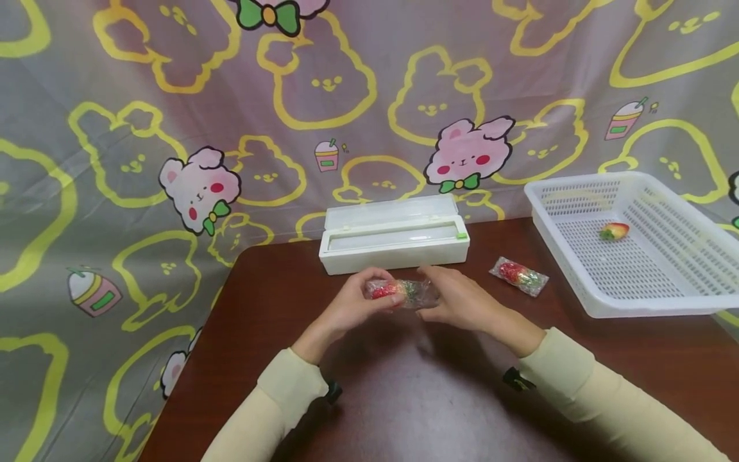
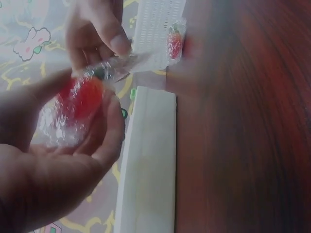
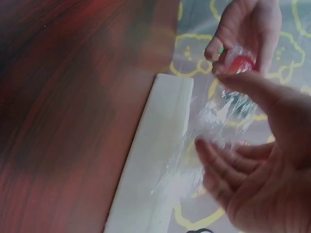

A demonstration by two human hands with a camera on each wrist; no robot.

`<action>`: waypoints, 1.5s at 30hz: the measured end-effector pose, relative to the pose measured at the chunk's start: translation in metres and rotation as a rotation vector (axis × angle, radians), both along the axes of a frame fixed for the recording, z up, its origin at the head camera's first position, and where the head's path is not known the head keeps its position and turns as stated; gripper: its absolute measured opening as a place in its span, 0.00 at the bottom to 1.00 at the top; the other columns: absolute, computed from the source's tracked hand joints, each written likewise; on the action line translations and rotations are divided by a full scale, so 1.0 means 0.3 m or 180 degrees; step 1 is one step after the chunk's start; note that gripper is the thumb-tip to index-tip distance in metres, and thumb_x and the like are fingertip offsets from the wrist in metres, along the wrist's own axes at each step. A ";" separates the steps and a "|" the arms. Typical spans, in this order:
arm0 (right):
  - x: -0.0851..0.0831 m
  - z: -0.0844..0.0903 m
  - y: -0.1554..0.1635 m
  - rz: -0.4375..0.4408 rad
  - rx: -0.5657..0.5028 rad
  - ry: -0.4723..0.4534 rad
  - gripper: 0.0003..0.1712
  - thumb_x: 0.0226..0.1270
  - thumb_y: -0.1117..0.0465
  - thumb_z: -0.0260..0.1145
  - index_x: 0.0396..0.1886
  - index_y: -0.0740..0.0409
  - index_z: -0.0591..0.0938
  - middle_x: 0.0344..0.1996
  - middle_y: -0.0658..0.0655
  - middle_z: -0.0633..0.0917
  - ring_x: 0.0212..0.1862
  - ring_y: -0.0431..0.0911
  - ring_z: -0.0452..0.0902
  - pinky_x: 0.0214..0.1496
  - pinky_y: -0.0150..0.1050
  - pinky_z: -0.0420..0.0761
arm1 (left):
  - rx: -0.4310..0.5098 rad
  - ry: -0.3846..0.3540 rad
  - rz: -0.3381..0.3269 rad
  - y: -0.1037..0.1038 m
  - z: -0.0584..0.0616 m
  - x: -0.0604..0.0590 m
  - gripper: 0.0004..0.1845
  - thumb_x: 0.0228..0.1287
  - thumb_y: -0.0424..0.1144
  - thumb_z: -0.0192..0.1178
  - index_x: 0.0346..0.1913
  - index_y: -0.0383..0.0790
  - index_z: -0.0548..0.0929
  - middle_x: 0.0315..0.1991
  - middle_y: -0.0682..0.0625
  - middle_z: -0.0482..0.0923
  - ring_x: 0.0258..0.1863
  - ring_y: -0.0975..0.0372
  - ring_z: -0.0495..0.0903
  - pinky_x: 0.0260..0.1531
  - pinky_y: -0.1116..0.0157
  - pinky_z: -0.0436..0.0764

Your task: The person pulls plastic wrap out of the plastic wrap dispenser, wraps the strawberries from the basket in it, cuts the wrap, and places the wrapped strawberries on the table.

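My left hand (image 1: 355,298) holds a red strawberry (image 1: 383,290) with a green end, wrapped in clear plastic film, above the table and in front of a white box. In the left wrist view the thumb and fingers curl round the wrapped strawberry (image 2: 82,99). The loose end of the film (image 3: 214,116) sticks out toward my right hand (image 1: 462,298). Around that end, the right thumb and fingers stand apart, with film between them in the right wrist view. A second wrapped strawberry (image 1: 519,276) lies on the table to the right.
Behind the hands stands a long white box (image 1: 395,256) with its lid (image 1: 392,213) raised and a green slider (image 1: 461,235) at its right end. At the right, a white plastic basket (image 1: 652,307) contains an unwrapped strawberry (image 1: 615,231). A patterned curtain (image 1: 358,186) hangs behind the dark wooden table (image 1: 248,333).
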State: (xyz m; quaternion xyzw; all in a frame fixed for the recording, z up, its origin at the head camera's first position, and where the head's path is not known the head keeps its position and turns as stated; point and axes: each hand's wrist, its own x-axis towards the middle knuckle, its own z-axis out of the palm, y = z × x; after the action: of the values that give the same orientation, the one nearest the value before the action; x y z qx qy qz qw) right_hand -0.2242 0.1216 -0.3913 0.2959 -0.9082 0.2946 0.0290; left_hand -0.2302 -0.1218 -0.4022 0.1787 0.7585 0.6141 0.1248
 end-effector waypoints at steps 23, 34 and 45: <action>-0.025 -0.019 -0.002 0.0828 -0.0960 -0.0524 0.56 0.55 0.61 0.81 0.79 0.54 0.58 0.64 0.56 0.78 0.62 0.48 0.77 0.60 0.47 0.80 | -0.0164 0.0375 -0.0039 0.028 0.008 0.002 0.15 0.63 0.35 0.73 0.50 0.37 0.83 0.53 0.44 0.74 0.46 0.58 0.79 0.44 0.58 0.85; -0.024 -0.048 0.000 0.0893 -0.0847 -0.0341 0.58 0.55 0.65 0.80 0.80 0.54 0.56 0.61 0.56 0.80 0.60 0.48 0.78 0.64 0.50 0.78 | 0.0080 -0.0385 0.0018 0.034 -0.015 0.008 0.24 0.65 0.36 0.72 0.58 0.28 0.77 0.44 0.39 0.86 0.39 0.57 0.87 0.48 0.47 0.85; 0.012 -0.045 -0.031 0.0581 0.0037 0.0620 0.26 0.58 0.57 0.80 0.55 0.58 0.84 0.40 0.48 0.85 0.38 0.39 0.78 0.42 0.38 0.82 | 0.0144 -0.0305 -0.0070 0.053 -0.038 0.005 0.13 0.63 0.33 0.73 0.44 0.29 0.81 0.35 0.41 0.87 0.32 0.57 0.88 0.37 0.55 0.88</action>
State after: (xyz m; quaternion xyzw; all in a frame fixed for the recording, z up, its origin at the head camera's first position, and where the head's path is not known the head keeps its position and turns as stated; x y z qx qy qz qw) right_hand -0.2207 0.1124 -0.4049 0.4046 -0.8721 0.2606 0.0884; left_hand -0.2287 -0.1059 -0.4136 0.1602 0.7356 0.6375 0.1638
